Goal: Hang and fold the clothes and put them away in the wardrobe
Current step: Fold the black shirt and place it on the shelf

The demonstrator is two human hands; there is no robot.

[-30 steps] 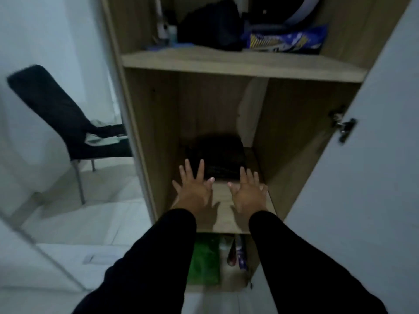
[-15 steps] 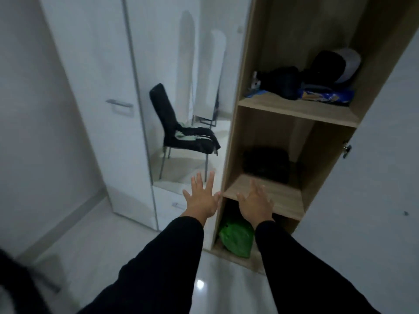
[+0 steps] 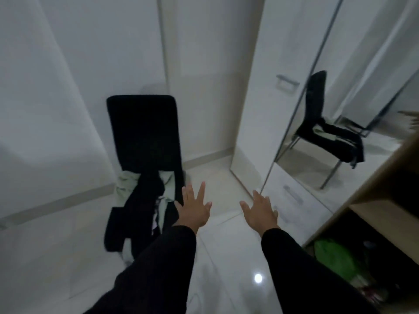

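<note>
1. Left hand (image 3: 194, 208) — fingers spread and straight, grip released, nothing held; it hovers just right of the chair seat, near the clothes but not touching them.
2. Right hand (image 3: 260, 209) — likewise splayed and empty, grip released, held over the bare floor (image 3: 68, 257) between chair and wardrobe.
3. Clothes (image 3: 145, 200) — a loose heap of dark and pale green garments lying on the seat of the black chair (image 3: 142, 128), one dark piece trailing over the front edge toward the floor; unfolded, not hung.
4. Wardrobe (image 3: 256, 109) — to the right, well apart from the heap; a mirrored panel (image 3: 340, 109) repeats the chair and its load. The open wooden compartment (image 3: 371, 200) at the frame's edge shows a shelf and, below it, a green bag (image 3: 333, 257).
5. Progress, as judged — what the shelves already hold cannot be told here; the chair's pile remains wholly to do: pick up, fold or hang, carry across.
</note>
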